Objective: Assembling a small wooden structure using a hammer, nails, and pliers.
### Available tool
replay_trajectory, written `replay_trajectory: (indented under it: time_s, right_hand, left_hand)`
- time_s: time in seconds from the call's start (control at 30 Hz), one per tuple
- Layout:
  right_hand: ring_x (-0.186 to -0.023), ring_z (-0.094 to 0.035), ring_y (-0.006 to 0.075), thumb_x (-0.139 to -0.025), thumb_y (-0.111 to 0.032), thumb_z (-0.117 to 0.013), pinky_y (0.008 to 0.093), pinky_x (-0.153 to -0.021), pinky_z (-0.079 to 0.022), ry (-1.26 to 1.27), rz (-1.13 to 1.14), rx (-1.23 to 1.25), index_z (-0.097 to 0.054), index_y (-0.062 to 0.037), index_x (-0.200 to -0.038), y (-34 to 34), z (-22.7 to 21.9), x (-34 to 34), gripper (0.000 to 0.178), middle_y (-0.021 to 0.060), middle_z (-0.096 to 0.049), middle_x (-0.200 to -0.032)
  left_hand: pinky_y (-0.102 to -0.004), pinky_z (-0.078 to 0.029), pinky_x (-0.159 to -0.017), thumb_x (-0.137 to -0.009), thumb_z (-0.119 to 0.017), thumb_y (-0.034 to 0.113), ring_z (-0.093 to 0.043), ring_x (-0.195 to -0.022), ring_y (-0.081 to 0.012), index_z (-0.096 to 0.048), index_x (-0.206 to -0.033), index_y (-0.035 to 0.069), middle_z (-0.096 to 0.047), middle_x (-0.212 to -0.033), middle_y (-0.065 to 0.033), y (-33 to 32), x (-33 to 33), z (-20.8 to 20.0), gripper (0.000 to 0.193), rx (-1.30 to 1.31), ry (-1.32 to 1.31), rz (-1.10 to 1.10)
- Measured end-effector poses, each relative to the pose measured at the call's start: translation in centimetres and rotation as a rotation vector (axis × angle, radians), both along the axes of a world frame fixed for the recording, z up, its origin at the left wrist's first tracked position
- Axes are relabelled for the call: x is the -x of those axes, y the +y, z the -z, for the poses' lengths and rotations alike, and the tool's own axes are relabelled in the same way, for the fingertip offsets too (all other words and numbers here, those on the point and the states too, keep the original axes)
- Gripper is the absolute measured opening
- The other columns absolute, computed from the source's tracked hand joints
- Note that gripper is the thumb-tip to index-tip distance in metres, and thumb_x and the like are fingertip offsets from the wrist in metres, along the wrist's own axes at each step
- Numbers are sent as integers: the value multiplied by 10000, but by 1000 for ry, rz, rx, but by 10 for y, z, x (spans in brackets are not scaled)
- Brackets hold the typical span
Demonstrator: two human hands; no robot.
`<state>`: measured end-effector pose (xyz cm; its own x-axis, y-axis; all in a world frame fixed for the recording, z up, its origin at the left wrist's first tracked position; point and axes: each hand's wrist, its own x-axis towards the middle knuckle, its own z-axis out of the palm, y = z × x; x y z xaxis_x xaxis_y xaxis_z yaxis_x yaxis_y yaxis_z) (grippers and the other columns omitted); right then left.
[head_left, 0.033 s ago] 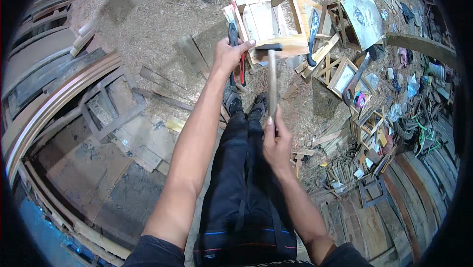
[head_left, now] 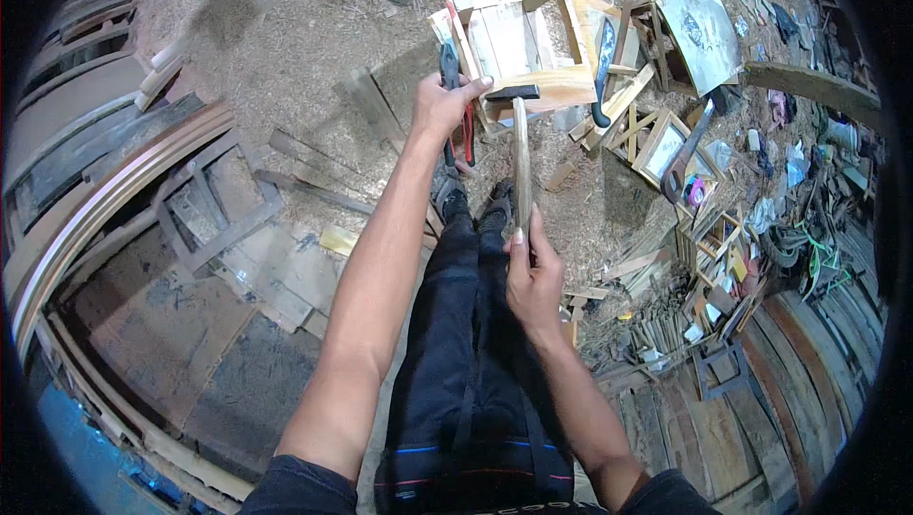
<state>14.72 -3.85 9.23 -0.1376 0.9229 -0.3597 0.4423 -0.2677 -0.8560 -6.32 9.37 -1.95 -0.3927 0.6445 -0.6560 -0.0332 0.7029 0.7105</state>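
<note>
My right hand point(head_left: 534, 277) is closed round the wooden handle of a hammer point(head_left: 521, 158). The dark hammer head lies over the pale front board of a small open wooden frame point(head_left: 561, 87). My left hand point(head_left: 442, 104) is at the frame's near left corner, closed round pliers point(head_left: 449, 63) with dark jaws and red-and-black handles. Its thumb stretches onto the front board, close beside the hammer head. Whether a nail is under the thumb is too small to tell. Beside the frame's right side is a long blue-grey blade point(head_left: 606, 49) with a dark handle.
A handsaw point(head_left: 685, 163) lies at the right near a small wooden frame point(head_left: 666, 139). Behind it a box with a pale top point(head_left: 699, 35) stands among scraps. Boards point(head_left: 704, 439) cover the lower right. Old frames point(head_left: 204, 196) and curved rails point(head_left: 124, 201) lie left. Sawdust covers the ground.
The hammer has shifted slightly left and its head, blurred before, now shows sharply over the front board. My left hand and the frame have stayed in place.
</note>
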Motion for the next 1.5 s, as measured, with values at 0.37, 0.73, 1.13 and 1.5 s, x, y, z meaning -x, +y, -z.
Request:
replay_trajectory:
  time_s: [0.37, 0.73, 1.13, 1.5]
  right_hand:
    - [-577, -519, 77, -1018, -108, -545, 241, -526, -439, 116, 277, 226, -424, 14, -1470, -3, -12, 9, 484, 11, -552, -725]
    - [-523, -446, 49, -1072, -208, -468, 208, -434, -370, 614, 198, 692, -494, 4, -1351, 17, 1, -29, 351, 5, -511, -791]
    - [-484, -424, 38, -1075, -250, -464, 205, -381, -333, 466, 114, 630, -546, -33, -1344, 29, 3, -48, 355, 9, -521, -772]
    - [-463, -399, 30, -1074, -279, -464, 203, -386, -298, 406, 156, 561, -570, -46, -1286, 39, 6, -62, 332, -10, -518, -748]
  left_hand:
    - [-267, -464, -621, -749, -869, 365, -595, -664, -103, -673, -825, 63, -658, -751, -5, -2, -5, -7, 368, -41, -6, -59]
    - [-279, -453, -589, -753, -864, 374, -572, -624, -104, -658, -802, 81, -644, -726, 0, -2, 0, -1, 361, -39, -21, -41]
    - [-289, -485, -600, -737, -875, 390, -603, -638, -119, -661, -812, 69, -658, -744, -24, -1, 0, 3, 393, -36, 20, -35]
    - [-301, -498, -599, -743, -862, 420, -604, -645, -125, -664, -893, 42, -656, -758, -36, -1, -8, -12, 452, -25, -2, -15]
